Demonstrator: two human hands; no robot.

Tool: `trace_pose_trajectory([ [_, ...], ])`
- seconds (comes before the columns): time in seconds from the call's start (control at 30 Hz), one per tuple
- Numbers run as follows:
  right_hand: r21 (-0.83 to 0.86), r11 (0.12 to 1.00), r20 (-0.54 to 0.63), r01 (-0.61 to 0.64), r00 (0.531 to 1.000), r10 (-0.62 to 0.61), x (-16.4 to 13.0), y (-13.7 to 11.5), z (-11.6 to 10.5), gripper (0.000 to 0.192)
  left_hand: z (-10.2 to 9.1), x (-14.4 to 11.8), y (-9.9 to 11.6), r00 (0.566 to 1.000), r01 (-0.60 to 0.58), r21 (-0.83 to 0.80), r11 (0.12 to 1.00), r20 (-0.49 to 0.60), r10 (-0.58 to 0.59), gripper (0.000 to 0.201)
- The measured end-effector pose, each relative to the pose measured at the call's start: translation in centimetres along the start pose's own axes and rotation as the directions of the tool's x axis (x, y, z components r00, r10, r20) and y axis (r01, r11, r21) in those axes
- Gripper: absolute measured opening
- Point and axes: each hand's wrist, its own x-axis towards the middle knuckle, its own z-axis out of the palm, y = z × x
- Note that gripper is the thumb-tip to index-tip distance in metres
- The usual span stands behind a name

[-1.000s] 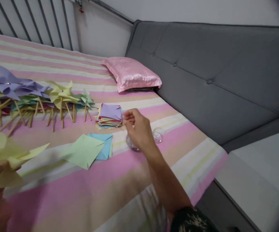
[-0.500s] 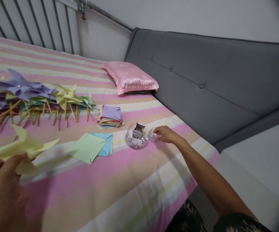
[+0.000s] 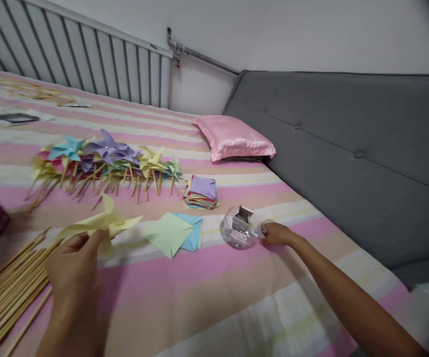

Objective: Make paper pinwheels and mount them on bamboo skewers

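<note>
Yellow pinwheel (image 3: pixel 104 223): The folded paper sits pinched between the thumb and fingers of the left hand (image 3: pixel 75 263), at that hand's 1 o'clock, raised over a striped bed sheet (image 3: pixel 184 307).
Small clear container (image 3: pixel 262 228): The right hand (image 3: pixel 278 234) reaches it at 3 o'clock of a clear globe (image 3: pixel 231 234); whether its fingertips grip anything cannot be told.
Paper squares: A green square (image 3: pixel 167 235) lies at 3 o'clock from the yellow pinwheel, a coloured stack (image 3: pixel 203 188) beyond it toward 1 o'clock.
Pinwheels on sticks (image 3: pixel 110 151): They lie at 12 o'clock from the yellow pinwheel.
Both hands: The step in hand appears to be reaching to the container with the folds held gathered; the next move seems to call for a steady left pinch and delicate right fingertips.
</note>
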Motion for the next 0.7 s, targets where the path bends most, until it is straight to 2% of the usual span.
trace_pose_trajectory([
  [0.1,0.029,0.999,-0.004,0.015,1.000,-0.015,0.4,0.2,0.3,0.020,-0.1,0.2,-0.2,0.998,0.044,-0.116,0.992,0.041,-0.040,0.017],
  [0.33,0.070,0.998,-0.017,-0.008,1.000,0.009,1.3,0.3,0.5,0.020,-0.6,0.0,-0.3,0.998,0.006,-0.110,0.994,0.070,0.002,0.016],
  [0.5,0.122,0.993,-0.001,0.001,1.000,0.000,1.2,0.0,0.3,0.018,-0.7,-0.1,-0.3,0.994,0.063,-0.130,0.990,0.092,-0.051,0.020],
  [0.7,0.178,0.983,0.042,0.035,0.998,-0.043,0.3,-0.4,-0.6,0.018,-0.8,-0.2,-0.1,0.996,0.059,-0.159,0.986,0.075,-0.048,0.019],
])
